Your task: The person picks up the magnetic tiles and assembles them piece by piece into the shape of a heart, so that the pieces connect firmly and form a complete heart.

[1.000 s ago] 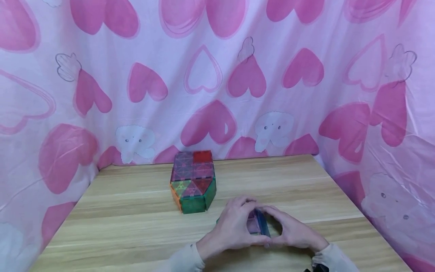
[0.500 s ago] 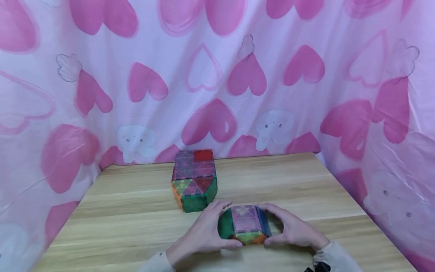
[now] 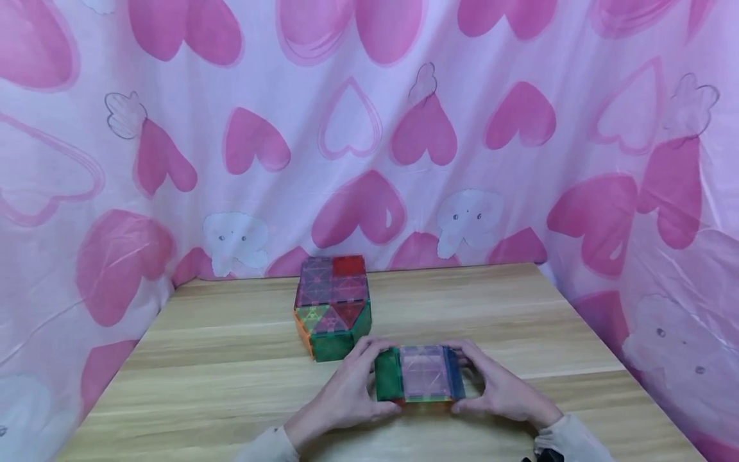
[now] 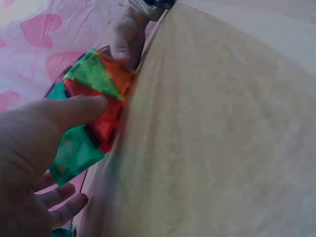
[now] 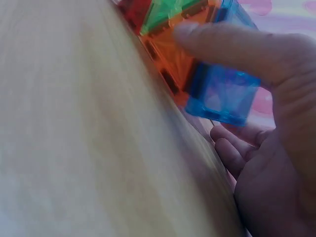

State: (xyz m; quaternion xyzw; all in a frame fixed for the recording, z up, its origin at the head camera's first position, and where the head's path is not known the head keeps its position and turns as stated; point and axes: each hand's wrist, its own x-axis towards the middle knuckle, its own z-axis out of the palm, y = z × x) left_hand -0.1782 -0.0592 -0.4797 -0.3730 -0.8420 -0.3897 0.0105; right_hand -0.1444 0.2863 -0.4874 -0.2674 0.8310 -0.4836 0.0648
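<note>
Both hands hold a small block built of translucent magnetic tiles point(image 3: 424, 375) near the front of the table. Its top is pale purple, with a green tile point(image 3: 388, 378) at the left end and a blue tile point(image 5: 226, 91) at the right. My left hand point(image 3: 349, 390) grips the green end, thumb across a red triangle point(image 4: 106, 126) on the near side and fingers at the back. At the blue end, my right hand point(image 3: 498, 390) grips too, its thumb against an orange triangle point(image 5: 170, 57). The block's underside is hidden.
A larger magnetic-tile structure point(image 3: 333, 292), purple and red on top with green and orange sides, stands behind and left of the hands. The wooden table point(image 3: 231, 340) ends at a pink heart-patterned cloth point(image 3: 358, 51) behind and along both sides.
My left hand has moved left off the block's top to its green end. Since half a second ago the block has tilted, its near side now showing as a thin strip.
</note>
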